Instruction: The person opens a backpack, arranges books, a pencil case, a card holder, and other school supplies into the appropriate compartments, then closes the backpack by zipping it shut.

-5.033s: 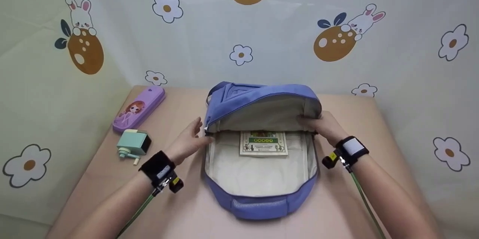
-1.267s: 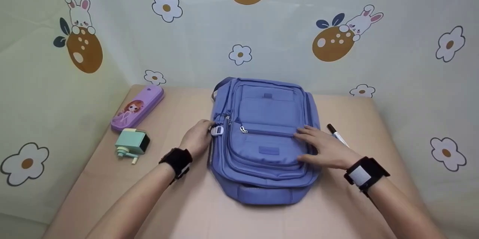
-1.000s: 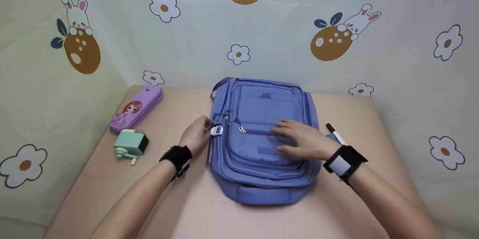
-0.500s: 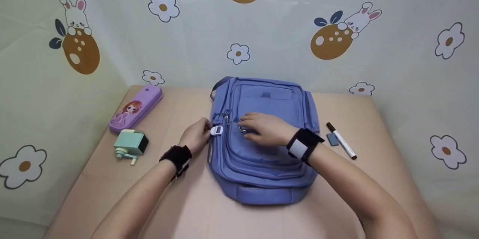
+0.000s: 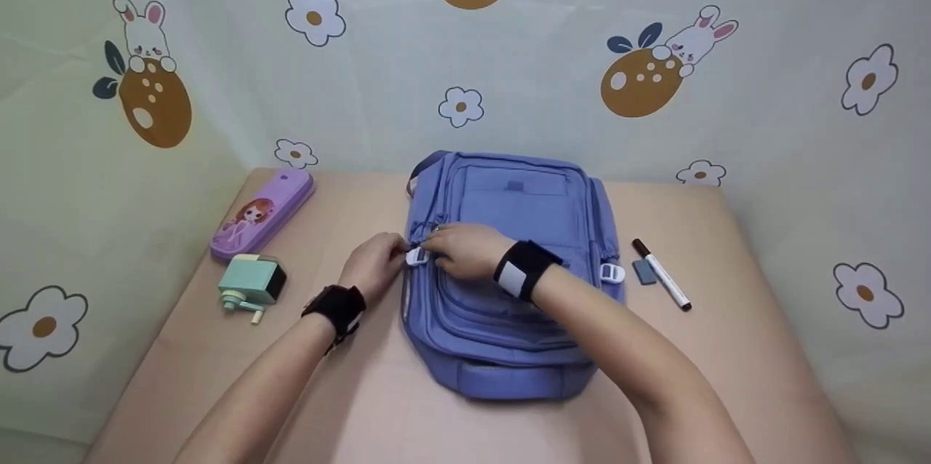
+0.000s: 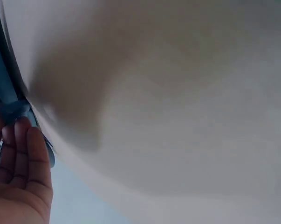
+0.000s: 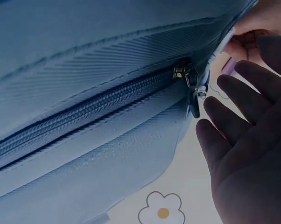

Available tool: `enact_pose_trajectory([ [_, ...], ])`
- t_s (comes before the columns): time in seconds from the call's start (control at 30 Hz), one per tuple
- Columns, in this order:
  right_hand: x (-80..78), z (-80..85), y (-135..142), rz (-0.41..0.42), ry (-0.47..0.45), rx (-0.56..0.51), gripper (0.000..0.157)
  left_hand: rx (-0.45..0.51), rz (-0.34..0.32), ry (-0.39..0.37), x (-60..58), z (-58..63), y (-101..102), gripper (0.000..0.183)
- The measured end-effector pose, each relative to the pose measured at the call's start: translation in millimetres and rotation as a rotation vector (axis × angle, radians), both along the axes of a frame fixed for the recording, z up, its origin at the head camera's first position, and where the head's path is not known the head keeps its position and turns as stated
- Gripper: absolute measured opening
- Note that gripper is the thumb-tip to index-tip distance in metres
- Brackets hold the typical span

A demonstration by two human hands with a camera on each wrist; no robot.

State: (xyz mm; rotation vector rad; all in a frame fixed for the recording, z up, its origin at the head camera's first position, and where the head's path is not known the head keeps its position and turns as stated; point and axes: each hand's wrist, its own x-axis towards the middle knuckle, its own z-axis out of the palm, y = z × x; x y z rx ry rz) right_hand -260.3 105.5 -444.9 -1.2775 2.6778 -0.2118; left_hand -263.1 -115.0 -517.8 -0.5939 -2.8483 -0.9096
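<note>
A blue backpack (image 5: 524, 209) lies flat on the table, front panel up and its main flap down. At its left side my left hand (image 5: 374, 264) pinches a small blue fabric piece (image 6: 14, 111) of the bag, beside a white strap buckle (image 5: 417, 257). Reaching across the bag, my right hand (image 5: 465, 249) is by the same left edge, close to the left hand. The right wrist view shows the fingers of this right hand (image 7: 257, 140) extended near a metal zipper pull (image 7: 194, 93) on the front pocket, with nothing between them.
Left on the table (image 5: 342, 209) are a purple pencil case (image 5: 262, 213) and a mint-green crank pencil sharpener (image 5: 251, 281). To the right lie a marker (image 5: 662, 275) and a small grey-blue block (image 5: 644, 272). A second white buckle (image 5: 612, 273) sits at the bag's right side.
The backpack, open with a book inside five seconds ago, is now covered by its flap. My right hand has moved left across it from the right side; the left hand stays at the left edge.
</note>
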Motion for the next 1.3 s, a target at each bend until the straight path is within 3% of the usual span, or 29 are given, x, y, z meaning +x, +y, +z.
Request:
enact_pose_trajectory([
  [0.27,-0.1,-6.6,-4.5,-0.013,0.025,0.097,0.042,-0.022,0.002,0.044,1.5,4.0,-5.1,0.005],
  [0.5,0.2,-7.9,-3.1,-0.038,-0.002,0.110,0.045,-0.021,0.000,-0.021,10.2,9.0,-10.9,0.005],
  [0.9,-0.2,-9.6,-2.4,-0.044,-0.001,0.104,0.045,-0.082,-0.136,-0.062,29.9,16.6,-18.0,0.004],
  [1.13,4.2,-9.6,-3.4,-0.050,0.003,0.078,0.045,-0.037,-0.124,-0.069,32.4,11.5,-17.2,0.005],
  [1.3,20.0,-4.4,0.6,0.005,0.066,0.055,0.039,-0.022,-0.102,-0.068,35.1,8.4,-17.3,0.004],
])
